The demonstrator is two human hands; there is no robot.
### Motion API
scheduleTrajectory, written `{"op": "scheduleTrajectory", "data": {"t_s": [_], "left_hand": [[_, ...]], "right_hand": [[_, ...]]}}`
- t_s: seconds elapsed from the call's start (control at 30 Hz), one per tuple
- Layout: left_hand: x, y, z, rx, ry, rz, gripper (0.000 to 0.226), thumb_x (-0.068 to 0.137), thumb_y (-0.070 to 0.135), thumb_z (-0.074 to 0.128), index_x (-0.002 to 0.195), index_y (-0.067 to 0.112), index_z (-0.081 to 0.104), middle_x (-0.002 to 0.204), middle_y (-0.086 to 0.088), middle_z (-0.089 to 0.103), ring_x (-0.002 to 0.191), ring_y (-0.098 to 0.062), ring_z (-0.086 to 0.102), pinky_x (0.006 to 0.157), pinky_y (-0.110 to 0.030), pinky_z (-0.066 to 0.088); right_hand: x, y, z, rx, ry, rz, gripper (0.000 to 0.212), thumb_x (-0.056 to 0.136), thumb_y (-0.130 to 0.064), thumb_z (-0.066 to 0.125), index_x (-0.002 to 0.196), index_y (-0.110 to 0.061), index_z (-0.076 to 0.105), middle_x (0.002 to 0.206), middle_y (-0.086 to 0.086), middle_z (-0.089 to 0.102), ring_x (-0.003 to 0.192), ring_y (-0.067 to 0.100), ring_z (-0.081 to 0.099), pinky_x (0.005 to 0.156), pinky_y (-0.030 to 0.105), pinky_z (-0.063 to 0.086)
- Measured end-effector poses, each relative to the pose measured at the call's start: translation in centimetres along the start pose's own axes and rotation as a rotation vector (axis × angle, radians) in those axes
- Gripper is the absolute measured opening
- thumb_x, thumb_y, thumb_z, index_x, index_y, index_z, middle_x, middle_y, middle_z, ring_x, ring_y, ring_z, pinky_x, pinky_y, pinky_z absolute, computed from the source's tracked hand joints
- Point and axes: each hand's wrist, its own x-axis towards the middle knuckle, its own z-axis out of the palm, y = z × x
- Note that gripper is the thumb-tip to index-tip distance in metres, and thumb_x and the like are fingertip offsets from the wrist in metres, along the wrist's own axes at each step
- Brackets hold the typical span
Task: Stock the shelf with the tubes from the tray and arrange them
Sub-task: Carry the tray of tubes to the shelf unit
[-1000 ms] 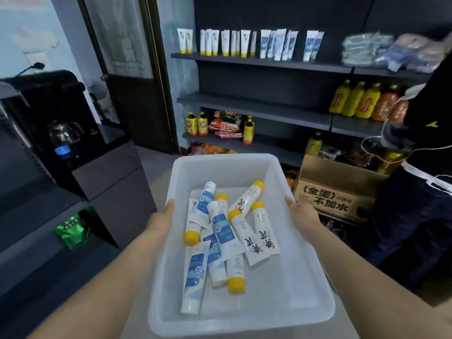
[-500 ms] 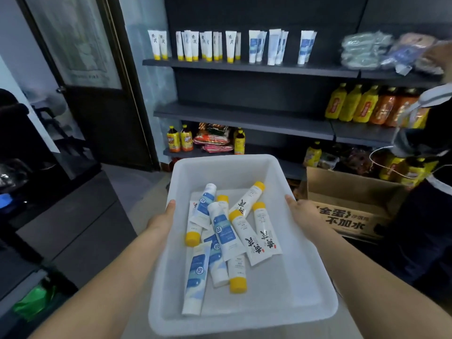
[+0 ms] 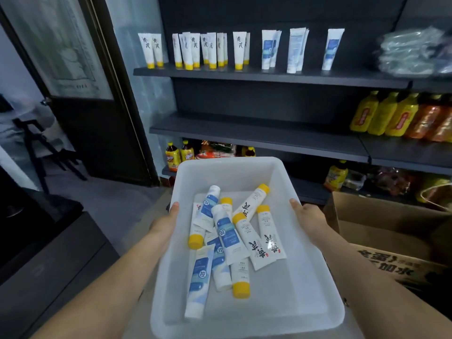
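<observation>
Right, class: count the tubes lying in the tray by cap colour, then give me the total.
Yellow-cap tubes: 6
White-cap tubes with blue labels: 4
Total in the tray: 10

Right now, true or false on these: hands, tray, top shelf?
1. The left hand and right hand grip the tray by its side rims. True.
2. The tray is empty. False: loose tubes lie piled in it.
3. Yellow-capped tubes and blue-labelled tubes stand upright on the top shelf. True.
4. The yellow-capped tubes stand right of the blue-labelled tubes. False: they stand to the left.
</observation>
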Motion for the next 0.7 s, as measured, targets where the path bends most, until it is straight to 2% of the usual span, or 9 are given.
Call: {"op": "scheduleTrajectory", "data": {"t_s": [0.1, 0.27, 0.33, 0.47, 0.6, 0.7], "left_hand": [[3.2, 2.5, 0.3, 0.022, 0.002, 0.018, 0.068, 0.086, 0.066, 0.038, 0.114, 0.007, 0.057, 0.114, -0.016, 0.062, 0.102, -0.034, 0.060, 0.097, -0.044, 0.047], [9.4, 6.9, 1.0, 0.002, -0.036, 0.039, 0.065, 0.088, 0.062, 0.038, 0.118, 0.007, 0.057, 0.114, -0.015, 0.061, 0.103, -0.033, 0.059, 0.093, -0.038, 0.047], [12.4, 8.8, 1.0, -0.027, -0.049, 0.061, 0.065, 0.088, 0.061, 0.041, 0.124, 0.008, 0.055, 0.121, -0.014, 0.060, 0.108, -0.033, 0.058, 0.094, -0.038, 0.047], [18.2, 13.2, 1.1, -0.020, -0.082, 0.097, 0.067, 0.086, 0.062, 0.043, 0.122, 0.007, 0.057, 0.122, -0.015, 0.062, 0.108, -0.034, 0.059, 0.099, -0.045, 0.046], [22.8, 16.8, 1.4, -0.020, -0.088, 0.112, 0.064, 0.089, 0.058, 0.043, 0.119, 0.004, 0.059, 0.119, -0.015, 0.062, 0.106, -0.033, 0.059, 0.092, -0.037, 0.048], [25.5, 19.0, 1.5, -0.035, -0.102, 0.140, 0.063, 0.088, 0.058, 0.044, 0.120, 0.006, 0.058, 0.121, -0.015, 0.062, 0.108, -0.033, 0.058, 0.097, -0.040, 0.046]], "right_hand": [[2.8, -2.3, 1.0, 0.000, 0.000, -0.001, 0.059, 0.092, -0.054, 0.041, 0.101, 0.000, 0.063, 0.098, 0.016, 0.064, 0.093, 0.033, 0.061, 0.083, 0.039, 0.048], [8.0, -6.2, 2.9, -0.016, 0.049, 0.015, 0.059, 0.093, -0.051, 0.041, 0.109, 0.003, 0.061, 0.095, 0.013, 0.058, 0.088, 0.030, 0.055, 0.076, 0.034, 0.042], [10.4, -7.9, 4.0, -0.012, 0.065, 0.025, 0.058, 0.093, -0.051, 0.042, 0.109, 0.002, 0.060, 0.096, 0.013, 0.058, 0.089, 0.031, 0.056, 0.075, 0.033, 0.042], [14.8, -11.4, 5.6, 0.007, 0.100, 0.029, 0.055, 0.092, -0.051, 0.043, 0.096, 0.000, 0.061, 0.090, 0.012, 0.060, 0.081, 0.027, 0.056, 0.071, 0.031, 0.042], [18.6, -14.5, 7.0, 0.051, 0.134, 0.034, 0.052, 0.091, -0.050, 0.046, 0.082, -0.001, 0.058, 0.079, 0.009, 0.057, 0.074, 0.025, 0.055, 0.067, 0.030, 0.041], [20.7, -16.6, 7.6, 0.101, 0.146, 0.039, 0.048, 0.091, -0.048, 0.048, 0.079, -0.002, 0.054, 0.072, 0.005, 0.053, 0.067, 0.021, 0.051, 0.065, 0.030, 0.039]]}}
